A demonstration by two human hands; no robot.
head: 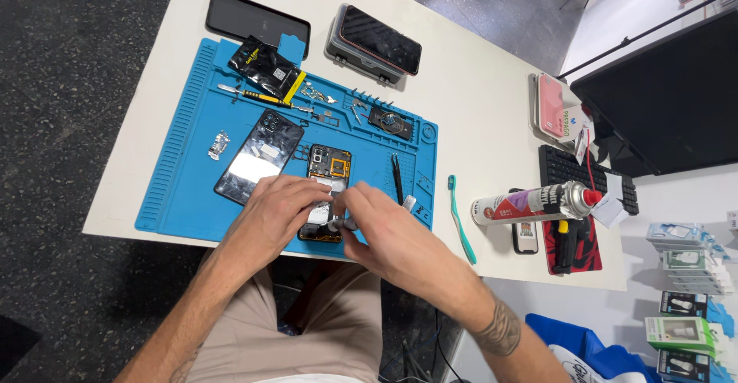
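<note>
Opened phone w/ its back off lies near the front edge of the blue silicone mat, circuit board showing at the top. Left hand rests on the phone's lower half, fingers curled down over it, pinning it to the mat; grip closed loosely on the phone body. Right hand sits just right of the left one, thumb & forefinger pinched narrow on a small dark-tipped tool (prob. a screwdriver, too small to be sure) whose tip meets the phone's lower part.

Relative to the mat: the removed back cover, dark & glossy, lies on it just left of the phone. A crumpled foil bit sits further left on it. Black tweezers lie on it right of the phone. Toward the mat's far edge are a black pouch w/ yellow strip, a thin yellow-handled tool & loose screws/small parts. Off the mat's right side, on the white table: a teal toothbrush, then a spray can lying on its side. Beyond the mat's far edge: a dark phone lying flat & another phone on a grey box.
</note>
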